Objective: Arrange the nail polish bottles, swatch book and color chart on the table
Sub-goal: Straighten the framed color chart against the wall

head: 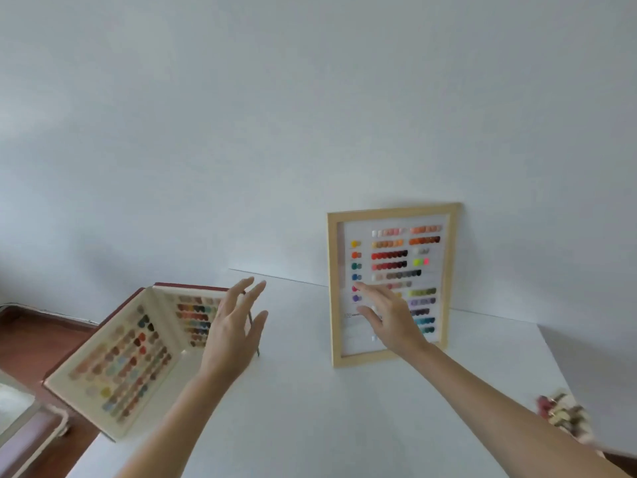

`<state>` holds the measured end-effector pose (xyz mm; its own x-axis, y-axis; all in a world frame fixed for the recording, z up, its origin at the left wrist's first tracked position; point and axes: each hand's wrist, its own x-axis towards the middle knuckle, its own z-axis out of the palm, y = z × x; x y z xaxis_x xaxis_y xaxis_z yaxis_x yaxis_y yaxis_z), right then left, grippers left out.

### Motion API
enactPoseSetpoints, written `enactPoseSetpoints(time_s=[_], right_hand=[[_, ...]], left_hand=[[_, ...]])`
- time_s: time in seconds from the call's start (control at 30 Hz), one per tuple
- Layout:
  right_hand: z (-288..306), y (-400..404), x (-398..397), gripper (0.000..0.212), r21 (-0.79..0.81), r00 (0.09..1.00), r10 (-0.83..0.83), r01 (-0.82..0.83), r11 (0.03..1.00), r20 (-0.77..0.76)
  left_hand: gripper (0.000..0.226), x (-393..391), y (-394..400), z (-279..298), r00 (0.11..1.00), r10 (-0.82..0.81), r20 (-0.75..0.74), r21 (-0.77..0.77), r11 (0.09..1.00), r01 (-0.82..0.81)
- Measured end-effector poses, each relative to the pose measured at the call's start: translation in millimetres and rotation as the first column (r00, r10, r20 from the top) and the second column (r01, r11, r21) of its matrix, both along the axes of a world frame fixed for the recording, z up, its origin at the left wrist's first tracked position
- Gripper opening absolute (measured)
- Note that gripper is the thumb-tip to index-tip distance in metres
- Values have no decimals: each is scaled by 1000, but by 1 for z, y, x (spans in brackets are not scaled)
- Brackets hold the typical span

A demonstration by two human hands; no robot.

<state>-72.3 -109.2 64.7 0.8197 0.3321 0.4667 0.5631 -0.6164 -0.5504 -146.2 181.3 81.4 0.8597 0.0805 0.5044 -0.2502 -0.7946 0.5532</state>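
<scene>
A wood-framed color chart [391,257] leans upright against the white wall at the back of the white table [310,401]. My right hand [389,320] hovers in front of its lower half, fingers spread, holding nothing; whether the fingertips touch the glass I cannot tell. An open swatch book [131,353] with a dark red cover rests at the table's left edge, its far page raised, partly overhanging. My left hand [234,332] is open in front of the book's right page. A blurred cluster of nail polish bottles [565,417] lies at the table's right edge.
The white wall rises right behind the table. Reddish-brown floor [38,343] shows at the left, with part of a chair or stool [27,432] at the lower left.
</scene>
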Motion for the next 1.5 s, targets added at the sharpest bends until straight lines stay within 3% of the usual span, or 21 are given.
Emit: enactPoseSetpoints(time_s=[0.3, 0.77, 1.03, 1.37, 1.5], right_hand=[[-20, -111, -6, 47, -1, 957, -273, 274, 962, -100], [-36, -142, 29, 66, -143, 813, -496, 476, 868, -305], [-37, -143, 59, 83, -163, 776, -507, 483, 860, -376], [-56, -157, 98, 95, -60, 868, -393, 394, 917, -304], [-67, -158, 107, 98, -39, 861, -401, 410, 911, -314]], left_hand=[[54, 54, -92, -30, 974, -174, -146, 19, 984, 179], [99, 126, -126, -74, 937, -225, -267, -64, 974, 215], [109, 145, -124, -88, 931, -236, -277, -17, 971, 241], [107, 179, -108, -91, 925, -259, -278, -10, 964, 267], [109, 196, -102, -87, 929, -261, -261, 28, 960, 278]])
